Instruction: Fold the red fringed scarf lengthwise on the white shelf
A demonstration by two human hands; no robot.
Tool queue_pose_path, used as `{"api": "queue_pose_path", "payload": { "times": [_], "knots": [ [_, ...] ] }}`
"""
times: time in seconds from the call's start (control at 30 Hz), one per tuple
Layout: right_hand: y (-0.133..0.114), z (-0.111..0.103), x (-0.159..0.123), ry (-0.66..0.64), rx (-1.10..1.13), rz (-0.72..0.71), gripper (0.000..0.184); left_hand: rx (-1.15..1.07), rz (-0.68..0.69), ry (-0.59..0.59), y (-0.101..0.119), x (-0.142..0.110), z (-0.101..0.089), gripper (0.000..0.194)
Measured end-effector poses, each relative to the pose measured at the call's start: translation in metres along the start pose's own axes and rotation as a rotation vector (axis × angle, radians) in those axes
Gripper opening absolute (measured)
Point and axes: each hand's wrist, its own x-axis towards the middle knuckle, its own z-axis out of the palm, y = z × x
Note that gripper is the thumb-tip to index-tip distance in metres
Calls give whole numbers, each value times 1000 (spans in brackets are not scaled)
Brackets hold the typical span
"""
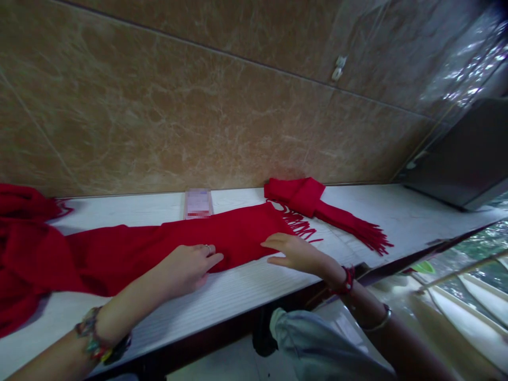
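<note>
I judge this as smoothing the red scarf (238,230);
left fingers (214,260) bent on it, grip unclear; right fingers (275,244) released; continuing needs light pressure.

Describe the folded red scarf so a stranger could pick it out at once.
Find the white counter along the brown marbled wall. Just beyond the right hand lies the folded red scarf. Unlike the flat red scarf beside it, it is wrapped over itself, with a narrow, fringed tail.
</note>
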Motion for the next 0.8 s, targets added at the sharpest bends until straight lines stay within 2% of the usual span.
{"api": "queue_pose_path", "payload": {
  "times": [0.1, 0.23, 0.3, 0.43, 0.6, 0.7, 0.8],
  "knots": [
    [-2, 14, -1, 101, -58, 13, 27, 23, -10, 19, 11, 11, -1, 43],
    [3, 20, 0, 148, -75, -56, 22, 63, -37, 70, 26, 30, 3, 46],
    [6, 19, 0, 153, -78, -88, 22, 68, -70, 99, 33, 39, 5, 42],
    [8, 18, -2, 155, -73, -85, 23, 29, -102, 174, 40, 52, 7, 23],
    [2, 21, 1, 203, -40, -31, 23, -53, -94, 245, 39, 55, 10, 21],
    [-6, 23, 5, 248, -54, -5, 28, -87, -105, 236, 38, 53, 11, 20],
    [-10, 25, 8, 255, -113, 1, 21, -116, -122, 238, 37, 53, 11, 18]
  ]
}}
